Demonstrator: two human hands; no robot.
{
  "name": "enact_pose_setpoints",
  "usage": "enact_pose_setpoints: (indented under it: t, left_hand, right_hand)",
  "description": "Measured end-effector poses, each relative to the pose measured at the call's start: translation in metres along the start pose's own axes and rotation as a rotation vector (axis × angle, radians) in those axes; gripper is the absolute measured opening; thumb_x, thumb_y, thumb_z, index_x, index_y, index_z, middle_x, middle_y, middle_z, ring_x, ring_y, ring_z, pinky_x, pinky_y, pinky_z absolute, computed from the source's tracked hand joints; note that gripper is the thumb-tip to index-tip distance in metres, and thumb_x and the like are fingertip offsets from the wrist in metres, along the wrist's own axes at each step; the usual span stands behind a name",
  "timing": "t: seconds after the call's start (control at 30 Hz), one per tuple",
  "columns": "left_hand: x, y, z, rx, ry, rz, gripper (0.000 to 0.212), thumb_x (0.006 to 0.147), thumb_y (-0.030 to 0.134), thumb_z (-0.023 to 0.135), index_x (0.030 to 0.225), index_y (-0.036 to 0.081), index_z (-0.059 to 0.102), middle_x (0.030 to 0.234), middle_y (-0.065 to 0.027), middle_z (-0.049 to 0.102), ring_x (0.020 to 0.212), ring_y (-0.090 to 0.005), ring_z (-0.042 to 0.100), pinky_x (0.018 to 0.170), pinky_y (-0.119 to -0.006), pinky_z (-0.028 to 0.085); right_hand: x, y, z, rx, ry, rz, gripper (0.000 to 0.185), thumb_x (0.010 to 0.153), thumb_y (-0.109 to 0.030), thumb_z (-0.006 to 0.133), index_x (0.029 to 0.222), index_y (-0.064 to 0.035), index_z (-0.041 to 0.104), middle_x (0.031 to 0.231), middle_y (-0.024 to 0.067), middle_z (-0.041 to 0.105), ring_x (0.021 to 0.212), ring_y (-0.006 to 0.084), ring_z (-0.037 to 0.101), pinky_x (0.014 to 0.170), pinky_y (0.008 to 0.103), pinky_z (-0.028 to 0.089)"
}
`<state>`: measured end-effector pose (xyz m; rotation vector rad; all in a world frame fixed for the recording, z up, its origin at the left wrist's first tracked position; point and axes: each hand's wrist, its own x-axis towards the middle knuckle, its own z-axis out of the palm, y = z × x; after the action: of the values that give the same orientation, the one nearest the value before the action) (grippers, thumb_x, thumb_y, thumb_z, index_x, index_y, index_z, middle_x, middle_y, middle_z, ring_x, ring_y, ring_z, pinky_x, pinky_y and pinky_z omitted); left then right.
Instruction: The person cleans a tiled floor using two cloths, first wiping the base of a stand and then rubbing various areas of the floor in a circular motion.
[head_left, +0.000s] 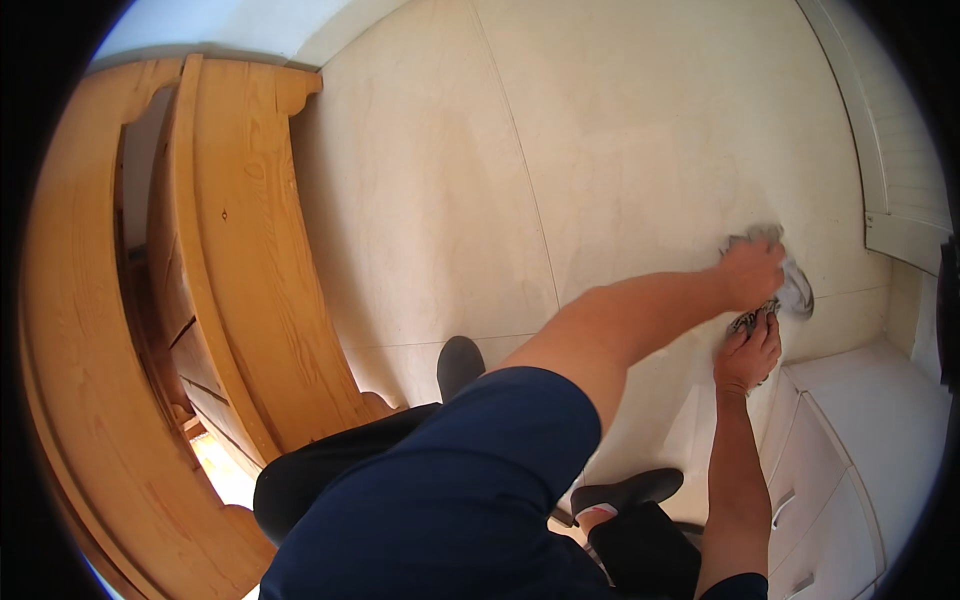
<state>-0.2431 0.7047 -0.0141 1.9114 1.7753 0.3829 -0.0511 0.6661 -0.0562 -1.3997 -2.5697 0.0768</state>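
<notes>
A crumpled grey and white patterned cloth (795, 291) is bunched between my two hands, low over the pale tiled floor (637, 172) at the right. My left hand (754, 271), slightly blurred, grips the upper part of it, with some cloth showing beyond the knuckles. Just below, my right hand (748, 351) has its fingers on a darker patterned part of the same cloth. Whether the cloth touches the floor I cannot tell.
A wooden bed frame (247, 225) with a slatted base stands at the left. A white cabinet (870, 397) with metal handles is at the lower right, and a white panelled door or furniture front (900, 150) at the upper right. My dark shoes (634, 487) rest on the floor.
</notes>
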Motion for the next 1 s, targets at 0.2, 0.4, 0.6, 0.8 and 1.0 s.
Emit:
enact_pose_setpoints:
  t: [0.2, 0.4, 0.6, 0.8, 1.0]
  left_hand:
    - [-0.147, -0.252, -0.061, 0.409, 0.52, -0.531, 0.026, 0.089, 0.016, 0.053, 0.109, 0.018, 0.069, 0.122, -0.0126, 0.062, 0.119, -0.0333, 0.055, 0.086, -0.047, 0.052]
    - [-0.513, -0.35, -0.144, 0.697, -0.214, -1.464, 0.03, 0.095, 0.022, 0.048, 0.117, 0.01, 0.064, 0.106, -0.0141, 0.069, 0.098, -0.0272, 0.067, 0.078, -0.042, 0.054]
    - [-0.316, -0.231, -0.117, 0.283, 0.838, -0.96, 0.028, 0.088, 0.01, 0.048, 0.113, 0.009, 0.062, 0.107, -0.0143, 0.062, 0.095, -0.0348, 0.061, 0.076, -0.046, 0.051]
    - [-0.201, -0.018, -0.003, -0.155, 0.163, -0.257, 0.038, 0.085, 0.015, 0.059, 0.122, 0.021, 0.062, 0.128, -0.0188, 0.056, 0.112, -0.036, 0.058, 0.081, -0.044, 0.055]
    - [-0.451, -0.17, -0.012, 0.269, 0.312, -1.058, 0.028, 0.088, 0.016, 0.055, 0.115, 0.015, 0.063, 0.105, -0.0112, 0.066, 0.102, -0.0274, 0.063, 0.069, -0.042, 0.054]
  right_hand:
    - [0.005, -0.002, -0.006, -0.013, 0.0, -0.036, 0.043, 0.091, -0.022, 0.053, 0.133, -0.0099, 0.052, 0.141, 0.0099, 0.048, 0.122, 0.0341, 0.047, 0.102, 0.0474, 0.037]
    - [0.0, -0.009, -0.001, 0.006, -0.036, -0.042, 0.045, 0.091, -0.022, 0.053, 0.134, -0.0106, 0.051, 0.141, 0.0108, 0.047, 0.123, 0.0343, 0.047, 0.103, 0.0471, 0.037]
    - [0.0, 0.0, -0.001, -0.054, 0.039, -0.057, 0.043, 0.093, -0.024, 0.051, 0.134, -0.0138, 0.052, 0.139, 0.0089, 0.05, 0.122, 0.0336, 0.048, 0.101, 0.0468, 0.04]
    - [0.002, -0.001, 0.003, -0.027, 0.057, -0.121, 0.042, 0.094, -0.025, 0.05, 0.134, -0.0128, 0.052, 0.139, 0.0095, 0.05, 0.121, 0.0326, 0.05, 0.101, 0.0456, 0.041]
    - [0.003, 0.001, 0.002, -0.04, 0.076, -0.116, 0.041, 0.094, -0.026, 0.05, 0.133, -0.0128, 0.053, 0.138, 0.0091, 0.051, 0.119, 0.0325, 0.05, 0.1, 0.0444, 0.041]
